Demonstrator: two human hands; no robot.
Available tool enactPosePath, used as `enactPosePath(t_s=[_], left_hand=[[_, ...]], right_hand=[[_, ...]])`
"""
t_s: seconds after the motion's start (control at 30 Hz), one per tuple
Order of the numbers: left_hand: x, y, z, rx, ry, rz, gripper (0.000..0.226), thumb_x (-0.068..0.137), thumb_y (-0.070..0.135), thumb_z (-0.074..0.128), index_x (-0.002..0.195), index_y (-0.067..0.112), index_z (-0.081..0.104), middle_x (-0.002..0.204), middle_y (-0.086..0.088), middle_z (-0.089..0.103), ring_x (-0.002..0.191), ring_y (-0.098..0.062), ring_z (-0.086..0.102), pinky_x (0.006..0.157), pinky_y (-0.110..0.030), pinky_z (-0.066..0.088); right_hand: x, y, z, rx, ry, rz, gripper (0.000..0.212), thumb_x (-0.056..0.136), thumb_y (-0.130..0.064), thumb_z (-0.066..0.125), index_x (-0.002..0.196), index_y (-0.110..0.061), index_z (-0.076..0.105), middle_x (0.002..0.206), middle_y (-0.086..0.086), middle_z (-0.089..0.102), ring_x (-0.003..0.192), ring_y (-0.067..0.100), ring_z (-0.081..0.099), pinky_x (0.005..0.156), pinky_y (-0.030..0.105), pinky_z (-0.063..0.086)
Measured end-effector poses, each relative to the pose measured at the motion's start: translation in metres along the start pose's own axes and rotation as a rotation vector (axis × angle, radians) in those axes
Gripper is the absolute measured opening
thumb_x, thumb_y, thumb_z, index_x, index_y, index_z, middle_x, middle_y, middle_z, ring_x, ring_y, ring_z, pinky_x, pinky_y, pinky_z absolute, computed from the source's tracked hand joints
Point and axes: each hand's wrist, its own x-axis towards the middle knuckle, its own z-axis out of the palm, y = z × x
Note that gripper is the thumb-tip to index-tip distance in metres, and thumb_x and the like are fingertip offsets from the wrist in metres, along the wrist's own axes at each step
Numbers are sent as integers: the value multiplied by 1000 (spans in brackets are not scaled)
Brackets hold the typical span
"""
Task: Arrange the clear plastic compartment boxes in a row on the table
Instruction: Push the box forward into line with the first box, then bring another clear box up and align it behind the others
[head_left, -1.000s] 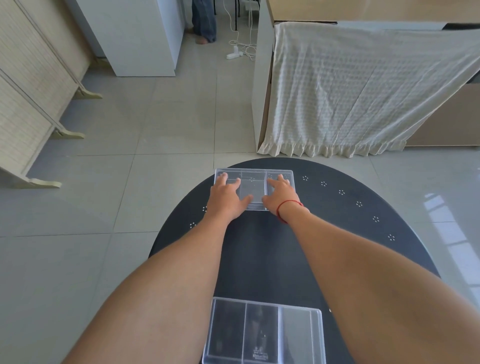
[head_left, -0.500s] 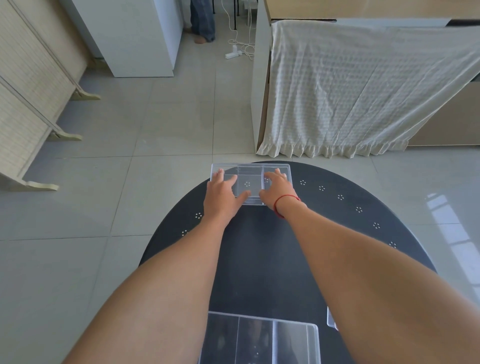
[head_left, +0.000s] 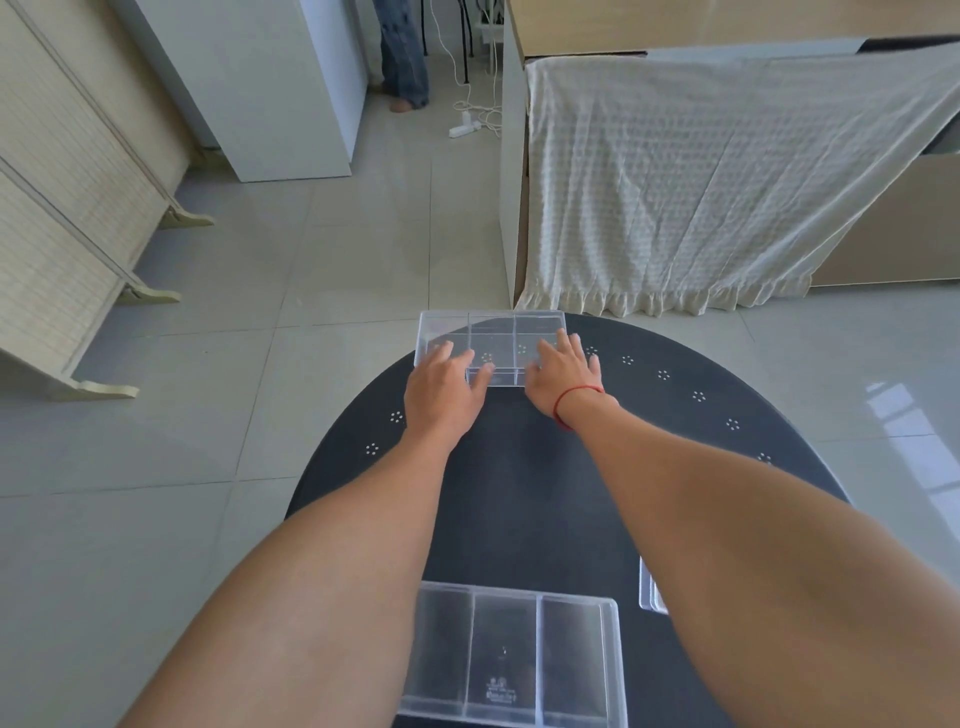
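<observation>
1. Centrally, the dark round surface (head_left: 545, 493) fills the lower middle of the frame.
2. The far compartment box (head_left: 491, 345) sits at its top edge, long axis left to right, overhanging the rim.
3. The near compartment box (head_left: 511, 657) lies bottom centre, parallel; a 3rd box (head_left: 649, 590) peeks out beside the right forearm.
4. The left hand (head_left: 444, 395) and right hand (head_left: 566, 376) lie flat, fingers spread, on the far box's near ends, equally close.
</observation>
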Motion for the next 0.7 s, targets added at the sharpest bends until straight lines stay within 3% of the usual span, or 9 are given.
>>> enactPosePath(t_s=[0.33,0.6,0.7], left_hand=[[-93,94,2,-44,-219,40,51,98,46,43,137,15,55,145,-5,50,136,-23,41,104,-39,38],[-166,161,42,-42,-425,16,50,93,50,46,121,11,56,126,-8,61,114,-30,58,91,-37,46],[-182,172,56,-72,-471,-31,67,92,49,52,146,15,32,141,-7,50,126,-31,51,96,-39,44]], right_hand=[[-113,86,-27,122,73,216,46,99,-31,38,140,-11,43,163,11,16,152,26,10,121,50,7],[-201,193,-13,198,140,557,62,97,-36,46,152,-14,27,164,12,8,152,32,7,122,51,10],[-224,222,1,348,114,725,79,91,-46,53,154,-17,16,164,13,7,149,39,12,120,52,17]])
